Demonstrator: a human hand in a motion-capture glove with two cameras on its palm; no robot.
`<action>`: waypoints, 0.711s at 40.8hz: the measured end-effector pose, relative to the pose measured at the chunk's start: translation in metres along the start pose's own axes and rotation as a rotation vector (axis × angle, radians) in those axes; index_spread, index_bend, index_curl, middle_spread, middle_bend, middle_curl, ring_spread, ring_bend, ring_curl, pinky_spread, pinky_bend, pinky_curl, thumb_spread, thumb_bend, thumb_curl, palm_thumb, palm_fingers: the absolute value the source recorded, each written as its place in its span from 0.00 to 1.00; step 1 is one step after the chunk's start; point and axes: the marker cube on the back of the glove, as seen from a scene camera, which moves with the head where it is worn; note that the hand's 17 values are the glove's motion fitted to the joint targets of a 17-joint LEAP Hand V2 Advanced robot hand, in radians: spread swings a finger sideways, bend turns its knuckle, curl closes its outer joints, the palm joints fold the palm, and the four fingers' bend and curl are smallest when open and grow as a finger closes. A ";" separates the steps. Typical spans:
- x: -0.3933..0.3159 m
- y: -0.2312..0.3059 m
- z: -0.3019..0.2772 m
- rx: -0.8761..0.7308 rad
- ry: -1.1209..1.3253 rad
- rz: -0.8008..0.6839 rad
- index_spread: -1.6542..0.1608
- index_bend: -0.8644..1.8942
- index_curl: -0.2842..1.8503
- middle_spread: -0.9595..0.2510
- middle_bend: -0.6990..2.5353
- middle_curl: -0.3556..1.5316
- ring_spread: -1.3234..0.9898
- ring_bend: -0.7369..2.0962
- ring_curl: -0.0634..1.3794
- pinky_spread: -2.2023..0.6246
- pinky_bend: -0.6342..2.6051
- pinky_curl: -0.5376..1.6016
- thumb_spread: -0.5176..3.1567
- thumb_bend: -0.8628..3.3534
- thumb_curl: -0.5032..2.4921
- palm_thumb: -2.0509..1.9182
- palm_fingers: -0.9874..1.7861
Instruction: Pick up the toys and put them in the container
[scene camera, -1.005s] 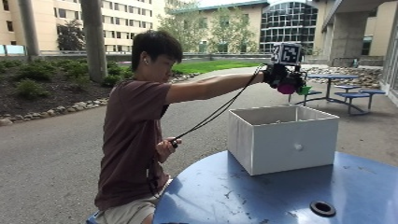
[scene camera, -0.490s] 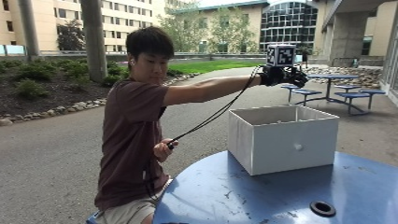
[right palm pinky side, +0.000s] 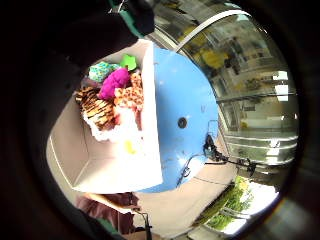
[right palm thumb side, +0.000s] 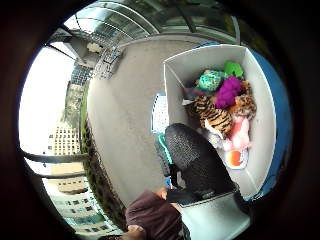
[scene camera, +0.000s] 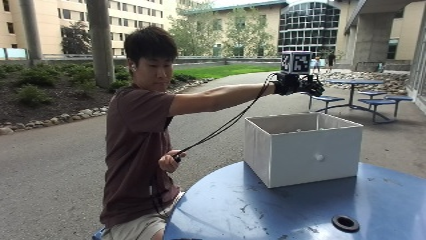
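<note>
The box (scene camera: 303, 150) is white. The desk (scene camera: 266, 210) is blue, with a black hole (scene camera: 345, 223) near its front edge. The glove on the right hand (scene camera: 298, 84) is black. In the box lie a tiger (right palm thumb side: 214, 117) with orange and black stripes, a purple toy (right palm thumb side: 228, 91), a green toy (right palm thumb side: 232, 68), a teal spotted toy (right palm thumb side: 212, 80) and a pink toy (right palm thumb side: 240, 134). The person's shirt (scene camera: 136, 150) is brown.
</note>
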 end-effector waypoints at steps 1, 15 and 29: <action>0.001 0.001 0.000 -0.002 0.000 0.001 0.82 0.35 0.29 0.80 0.26 0.38 0.57 0.43 0.27 0.79 0.49 0.43 0.48 0.20 0.30 0.51 0.29; 0.033 0.017 0.000 -0.006 0.035 0.010 0.82 0.36 0.27 0.80 0.26 0.36 0.57 0.44 0.27 0.79 0.48 0.42 0.48 0.20 0.28 0.51 0.30; 0.029 0.014 0.005 -0.028 0.046 0.007 0.82 0.36 0.26 0.80 0.26 0.35 0.57 0.44 0.27 0.80 0.48 0.42 0.49 0.20 0.28 0.51 0.31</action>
